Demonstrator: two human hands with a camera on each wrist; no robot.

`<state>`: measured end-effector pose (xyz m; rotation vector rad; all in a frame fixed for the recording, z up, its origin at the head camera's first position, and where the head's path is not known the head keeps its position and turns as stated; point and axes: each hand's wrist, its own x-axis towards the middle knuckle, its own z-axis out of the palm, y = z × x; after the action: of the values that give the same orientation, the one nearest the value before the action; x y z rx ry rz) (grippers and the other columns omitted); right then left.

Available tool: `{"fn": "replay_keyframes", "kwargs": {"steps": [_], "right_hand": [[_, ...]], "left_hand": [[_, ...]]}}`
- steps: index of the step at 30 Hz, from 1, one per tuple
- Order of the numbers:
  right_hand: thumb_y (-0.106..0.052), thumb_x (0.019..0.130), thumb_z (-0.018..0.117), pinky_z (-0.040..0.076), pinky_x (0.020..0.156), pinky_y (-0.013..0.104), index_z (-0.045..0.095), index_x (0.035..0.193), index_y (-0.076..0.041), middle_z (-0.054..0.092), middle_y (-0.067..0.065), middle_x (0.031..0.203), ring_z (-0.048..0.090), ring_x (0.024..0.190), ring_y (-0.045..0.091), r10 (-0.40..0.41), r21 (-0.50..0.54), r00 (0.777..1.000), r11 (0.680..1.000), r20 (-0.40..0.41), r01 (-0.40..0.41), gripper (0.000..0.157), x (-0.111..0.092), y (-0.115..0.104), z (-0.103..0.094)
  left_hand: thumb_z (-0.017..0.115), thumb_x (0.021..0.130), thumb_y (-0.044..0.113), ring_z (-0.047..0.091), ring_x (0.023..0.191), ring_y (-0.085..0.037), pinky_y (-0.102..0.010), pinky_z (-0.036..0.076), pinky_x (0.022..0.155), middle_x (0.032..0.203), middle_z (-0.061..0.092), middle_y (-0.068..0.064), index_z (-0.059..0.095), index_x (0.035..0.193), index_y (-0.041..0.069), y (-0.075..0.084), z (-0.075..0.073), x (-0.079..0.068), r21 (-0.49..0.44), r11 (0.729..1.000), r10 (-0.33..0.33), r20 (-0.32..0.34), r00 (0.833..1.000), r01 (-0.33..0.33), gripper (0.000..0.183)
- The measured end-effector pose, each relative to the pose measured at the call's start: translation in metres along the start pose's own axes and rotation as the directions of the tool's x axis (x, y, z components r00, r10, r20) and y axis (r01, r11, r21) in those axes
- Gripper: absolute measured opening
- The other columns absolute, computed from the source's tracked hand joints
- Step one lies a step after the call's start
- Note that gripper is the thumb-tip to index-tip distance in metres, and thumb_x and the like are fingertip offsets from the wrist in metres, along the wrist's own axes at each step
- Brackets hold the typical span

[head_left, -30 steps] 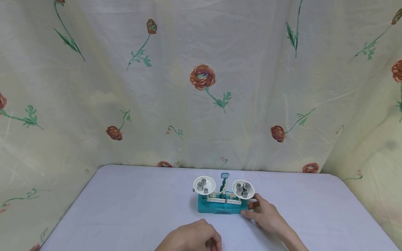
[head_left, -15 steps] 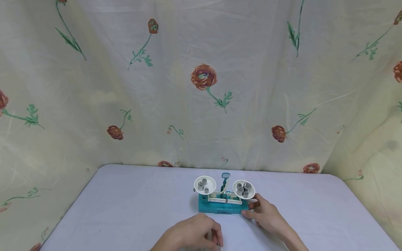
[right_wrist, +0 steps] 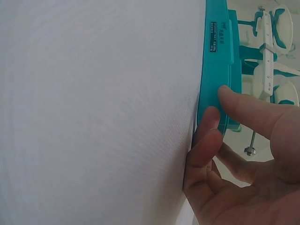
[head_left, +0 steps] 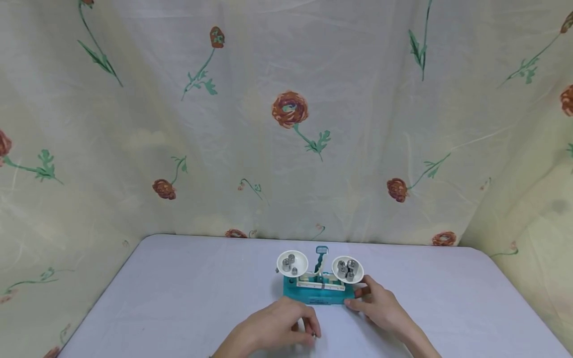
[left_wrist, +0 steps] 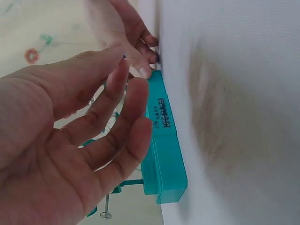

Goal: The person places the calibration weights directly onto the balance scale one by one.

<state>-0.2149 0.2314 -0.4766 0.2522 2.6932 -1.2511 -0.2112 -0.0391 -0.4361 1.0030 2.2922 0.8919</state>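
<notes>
A teal balance scale [head_left: 319, 297] with two white pans stands on the table. My left hand [head_left: 278, 324], in front of the scale, pinches a small metal weight [head_left: 315, 335] between thumb and fingertips. In the left wrist view that weight is hidden by the fingers [left_wrist: 136, 96]. My right hand [head_left: 380, 309] grips the right end of the scale's base [right_wrist: 218, 70], its thumb on the front face and the other fingers curled at the end. The left pan [head_left: 299, 258] carries 3 metal weights; several more stand together in the right pan [head_left: 359, 277].
A pale cloth covers the table [head_left: 192, 283]. Behind it and at both sides hangs a flowered curtain [head_left: 250, 164]. An adjusting nut [right_wrist: 250, 151] sticks out past the scale's right end, close to my right fingers.
My left hand has moved up and forward toward the scale, bringing the small weight into view at its fingertips. The right hand stays at the base.
</notes>
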Motion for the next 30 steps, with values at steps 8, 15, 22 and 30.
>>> {"fn": "replay_keyframes", "kwargs": {"steps": [8, 15, 22, 30], "right_hand": [[-0.025, 0.092, 0.084, 0.058, 0.068, 0.031, 0.054, 0.144, -0.002, 0.071, 0.012, 0.117, 0.063, 0.091, 0.017, 0.001, -0.003, 1.0, 1.0, 0.008, -0.001, 0.064, 0.001, -0.001, 0.0], [-0.025, 0.092, 0.084, 0.057, 0.068, 0.031, 0.054, 0.145, -0.003, 0.071, 0.012, 0.118, 0.063, 0.091, 0.017, 0.005, -0.008, 1.0, 1.0, 0.009, -0.005, 0.065, 0.001, 0.0, 0.0], [-0.026, 0.093, 0.084, 0.057, 0.068, 0.031, 0.053, 0.146, -0.002, 0.071, 0.012, 0.118, 0.063, 0.092, 0.018, 0.016, -0.02, 1.0, 1.0, 0.01, -0.015, 0.066, 0.002, -0.001, 0.0], [-0.025, 0.093, 0.084, 0.058, 0.068, 0.032, 0.053, 0.146, -0.002, 0.071, 0.012, 0.119, 0.063, 0.093, 0.018, 0.008, -0.007, 1.0, 1.0, 0.009, -0.008, 0.066, 0.001, -0.001, 0.0]], "left_hand": [[0.076, 0.101, 0.019, 0.059, 0.077, 0.007, -0.011, 0.055, 0.075, 0.096, 0.075, 0.015, 0.08, 0.106, 0.018, 0.003, -0.006, -0.001, 0.043, 0.998, 0.053, -0.057, 0.997, -0.05, 0.007], [0.074, 0.103, 0.021, 0.06, 0.082, 0.006, -0.011, 0.055, 0.075, 0.103, 0.076, 0.014, 0.078, 0.109, 0.02, 0.006, -0.012, -0.005, 0.094, 0.993, 0.086, -0.112, 0.99, -0.076, 0.008], [0.075, 0.102, 0.021, 0.06, 0.079, 0.005, -0.011, 0.055, 0.073, 0.101, 0.076, 0.014, 0.076, 0.109, 0.021, 0.009, -0.017, -0.006, 0.07, 0.994, 0.098, -0.146, 0.984, -0.088, 0.007], [0.075, 0.103, 0.023, 0.059, 0.076, 0.004, -0.013, 0.056, 0.072, 0.099, 0.075, 0.012, 0.074, 0.109, 0.02, 0.01, -0.025, -0.008, 0.039, 0.992, 0.123, -0.247, 0.961, -0.117, 0.007]]}}
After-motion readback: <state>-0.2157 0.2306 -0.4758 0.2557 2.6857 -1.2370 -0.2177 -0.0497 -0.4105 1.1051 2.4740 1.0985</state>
